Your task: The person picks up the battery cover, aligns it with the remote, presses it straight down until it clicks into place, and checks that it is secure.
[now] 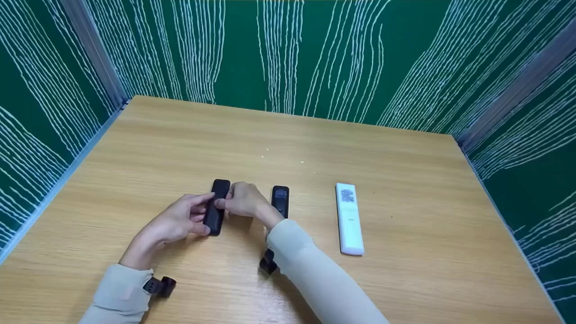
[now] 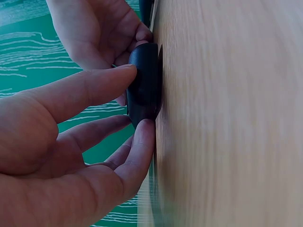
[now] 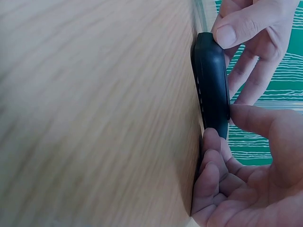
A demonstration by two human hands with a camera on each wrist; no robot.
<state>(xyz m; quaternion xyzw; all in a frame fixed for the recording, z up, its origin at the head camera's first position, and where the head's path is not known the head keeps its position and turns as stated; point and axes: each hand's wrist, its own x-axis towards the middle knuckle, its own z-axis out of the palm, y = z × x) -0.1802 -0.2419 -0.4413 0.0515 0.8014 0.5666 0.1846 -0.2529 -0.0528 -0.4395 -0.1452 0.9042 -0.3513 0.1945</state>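
A black remote control (image 1: 214, 219) lies on the wooden table with both hands on it. My left hand (image 1: 182, 218) holds it from the left, with thumb and fingers at its near end and left edge. From the right, my right hand (image 1: 245, 200) grips the far part, its thumb on the upper face and the other fingers curled by the edge. In the right wrist view, the dark side of this remote control (image 3: 212, 85) shows between the two hands. A second black remote control (image 1: 280, 198) with a printed label lies just right, partly hidden by my right forearm.
A white remote control (image 1: 349, 220) with a printed label lies farther right on the wooden table (image 1: 427, 216). Small pale specks are scattered beyond the hands. Green walls (image 1: 243, 54) with white wavy lines border the table's back and sides.
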